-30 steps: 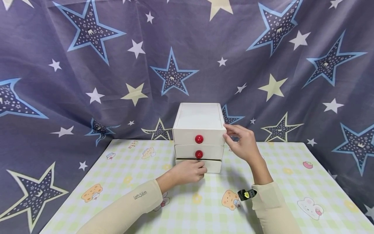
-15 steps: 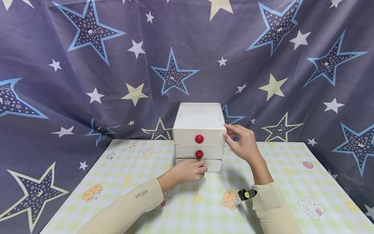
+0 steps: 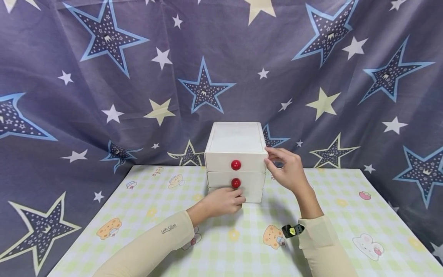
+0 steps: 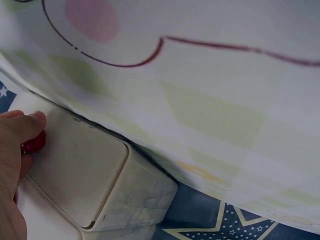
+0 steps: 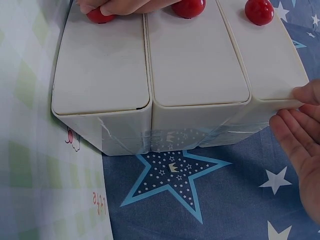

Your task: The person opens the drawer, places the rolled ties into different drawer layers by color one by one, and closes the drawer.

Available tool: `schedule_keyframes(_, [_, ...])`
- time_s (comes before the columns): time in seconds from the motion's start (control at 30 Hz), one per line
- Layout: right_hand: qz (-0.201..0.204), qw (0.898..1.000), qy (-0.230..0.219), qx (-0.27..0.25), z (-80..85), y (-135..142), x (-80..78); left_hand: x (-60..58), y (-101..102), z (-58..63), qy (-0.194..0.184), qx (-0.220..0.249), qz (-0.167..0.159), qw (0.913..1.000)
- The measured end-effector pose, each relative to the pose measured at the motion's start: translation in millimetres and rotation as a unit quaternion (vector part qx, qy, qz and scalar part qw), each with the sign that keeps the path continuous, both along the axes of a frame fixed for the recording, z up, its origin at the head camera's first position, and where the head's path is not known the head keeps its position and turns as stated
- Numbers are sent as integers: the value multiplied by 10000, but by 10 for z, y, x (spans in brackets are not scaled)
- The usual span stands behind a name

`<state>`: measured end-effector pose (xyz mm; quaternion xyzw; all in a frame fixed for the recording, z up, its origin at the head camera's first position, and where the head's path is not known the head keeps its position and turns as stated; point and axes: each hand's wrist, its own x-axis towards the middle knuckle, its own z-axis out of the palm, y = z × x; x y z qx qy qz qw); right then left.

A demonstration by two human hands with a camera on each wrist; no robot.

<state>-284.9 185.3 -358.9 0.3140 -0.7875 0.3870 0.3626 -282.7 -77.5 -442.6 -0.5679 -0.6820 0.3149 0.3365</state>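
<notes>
A white drawer unit (image 3: pixel 237 137) with three drawers stands on the table against the curtain. In the head view my left hand (image 3: pixel 224 202) covers the knob of the bottom drawer (image 3: pixel 254 195). Thumb and finger pinch that red knob (image 4: pixel 35 143), as the left wrist view shows. The drawer front sits flush with its frame. My right hand (image 3: pixel 286 169) holds the unit's upper right front corner, its thumb on the front face and its fingers at the side wall. Red knobs also show on the top drawer (image 3: pixel 236 165) and the middle drawer (image 3: pixel 236 182), both of them closed.
A checked cloth (image 3: pixel 138 204) with cartoon prints covers the table. Behind it hangs a dark curtain (image 3: pixel 221 38) patterned with stars. A black strap-like object with a yellow mark (image 3: pixel 293 230) is at the right sleeve cuff.
The bottom drawer has slid back into the unit, and the dark gap above its front has gone. My left hand moved very slightly with it. The right hand has stayed in place.
</notes>
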Motion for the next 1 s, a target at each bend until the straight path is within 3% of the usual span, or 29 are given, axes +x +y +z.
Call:
schedule_keyframes(0.4, [30,10000,56,13,4,-12,-21,-12,-22,35,51,-8,-42,10000])
schedule_keyframes(0.6, [34,10000,29,62,4,-9,-39,0,-19,40,-19,35,113,9999])
schedule_keyframes(0.83, [-65,9999,6,155,-14,96,-28,62,17,42,-514,326,243,9978])
schedule_keyframes(1.0, [-463,9985,-133,260,-41,208,8,167,27,118,-912,877,2,9920])
